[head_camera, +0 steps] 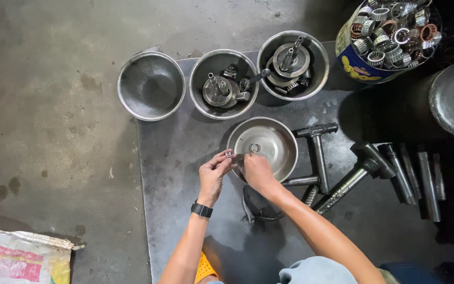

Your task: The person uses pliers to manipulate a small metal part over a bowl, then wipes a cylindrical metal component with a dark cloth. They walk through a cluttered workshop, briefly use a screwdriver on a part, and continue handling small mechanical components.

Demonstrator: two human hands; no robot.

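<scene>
Left fingers (222, 159) pinched shut on small needle bearing (228, 154) — silvery, ribbed, cylindrical — right fingers' grip unclear.

Empty steel bowl (151, 85), tub of bearing rings (390, 37), T-handle wrenches (319, 152), printed sack (19, 257) on floor.

silver bowl (262, 138), black wristband (202, 209), blue-yellow can (361, 66)

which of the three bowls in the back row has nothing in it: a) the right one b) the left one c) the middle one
b: the left bowl shows only bare metal inside, while the middle bowl and the right bowl each hold shafted metal parts.
</scene>
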